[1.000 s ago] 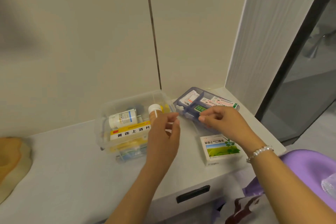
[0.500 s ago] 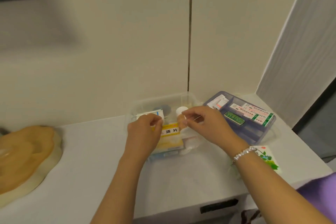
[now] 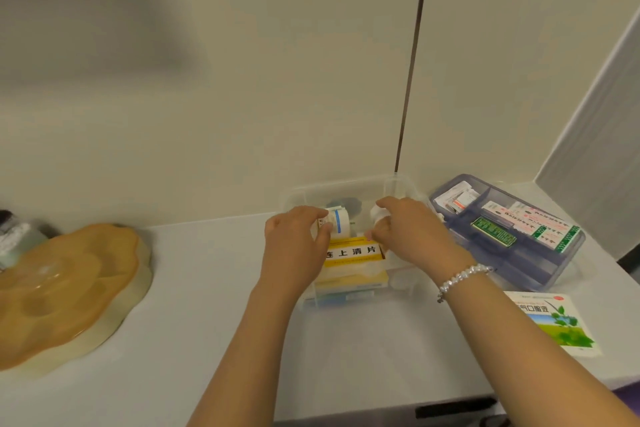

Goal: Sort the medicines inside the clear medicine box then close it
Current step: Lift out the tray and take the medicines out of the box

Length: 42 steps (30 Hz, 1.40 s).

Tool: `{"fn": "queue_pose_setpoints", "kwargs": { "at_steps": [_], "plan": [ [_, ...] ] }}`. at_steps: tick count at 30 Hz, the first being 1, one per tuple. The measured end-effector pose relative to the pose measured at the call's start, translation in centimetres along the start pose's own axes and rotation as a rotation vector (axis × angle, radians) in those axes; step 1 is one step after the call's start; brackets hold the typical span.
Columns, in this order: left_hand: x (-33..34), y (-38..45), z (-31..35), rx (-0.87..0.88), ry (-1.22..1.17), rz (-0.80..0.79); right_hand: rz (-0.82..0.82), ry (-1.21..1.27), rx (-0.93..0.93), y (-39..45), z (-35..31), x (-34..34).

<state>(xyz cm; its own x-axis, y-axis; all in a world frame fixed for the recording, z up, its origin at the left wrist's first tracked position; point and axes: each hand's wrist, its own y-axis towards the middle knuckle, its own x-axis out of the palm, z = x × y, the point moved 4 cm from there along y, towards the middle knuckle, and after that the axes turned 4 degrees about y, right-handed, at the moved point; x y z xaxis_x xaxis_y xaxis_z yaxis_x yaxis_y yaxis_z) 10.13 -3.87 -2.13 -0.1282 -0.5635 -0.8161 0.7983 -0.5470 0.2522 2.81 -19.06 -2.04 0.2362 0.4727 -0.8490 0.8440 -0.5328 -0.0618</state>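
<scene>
Both hands inside the clear medicine box [image 3: 394, 184] at counter back. Left hand [image 3: 294, 246] closed round a white bottle with blue band [image 3: 335, 221], likely standing it upright to save room. Right hand [image 3: 412, 236] pinching a small white-capped bottle [image 3: 375, 213], same aim. Yellow carton [image 3: 353, 255] beneath reads 上清片. Divider tray [image 3: 568, 253] set aside right, green leaf-print box [image 3: 554, 319] still out on the counter
</scene>
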Motion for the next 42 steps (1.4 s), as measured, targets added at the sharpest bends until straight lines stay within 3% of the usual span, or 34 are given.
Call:
{"fn": "queue_pose_setpoints", "kwargs": {
  "at_steps": [6, 19, 26, 31, 37, 42],
  "plan": [
    [1.3, 1.0, -0.9, 0.019, 0.347, -0.243, 0.011, -0.022, 0.023, 0.7, 0.1, 1.1],
    [1.8, 2.2, -1.0, -0.009, 0.343, -0.211, -0.073, 0.116, 0.044, 0.9, 0.6, 1.0],
    [2.2, 2.4, -0.9, 0.030, 0.542, -0.219, -0.075, 0.145, 0.063, 0.9, 0.6, 0.8],
    [1.9, 2.6, -0.8, 0.003, 0.444, -0.193, -0.068, 0.163, 0.065, 0.8, 0.6, 0.8],
    [0.5, 2.4, -0.6, -0.062, 0.002, -0.058, 0.031, 0.348, 0.032, 0.7, 0.9, 0.3],
    [-0.8, 2.1, -0.5, -0.096, -0.320, 0.124, 0.075, 0.669, 0.015, 0.2, 1.2, -1.1]
  ]
}}
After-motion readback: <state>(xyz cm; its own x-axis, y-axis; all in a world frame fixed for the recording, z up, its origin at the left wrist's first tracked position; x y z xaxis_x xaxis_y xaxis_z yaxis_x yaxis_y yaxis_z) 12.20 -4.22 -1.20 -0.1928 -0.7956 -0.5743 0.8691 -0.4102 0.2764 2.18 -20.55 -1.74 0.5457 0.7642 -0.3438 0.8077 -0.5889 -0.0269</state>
